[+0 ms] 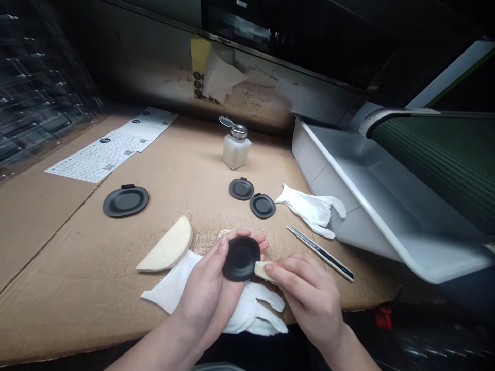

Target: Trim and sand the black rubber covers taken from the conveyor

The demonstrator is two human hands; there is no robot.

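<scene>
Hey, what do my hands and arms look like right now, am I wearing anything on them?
Both are uncovered. The left hand and the right hand wear no gloves, rings, watch or bands that can be seen, and no sleeve shows on either arm down to the lower edge of the picture.

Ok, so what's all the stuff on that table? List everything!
black disc: one, black, in the left hand
other black discs: three, black, big one left, two small mid-table
beige wedge: one, beige, left of the hands
small beige piece: one, beige, in the right hand, touching that disc
tray: one, grey, at right
gloves: two, white, one under the hands, one beside the tray
bottle: one, whitish, metal top, at the back
knife: one, silver and black, right of the hands
paper sheets: two, white, back left
left hand: one, fingers around the black disc
right hand: one, fingers pinching the small beige piece
</scene>
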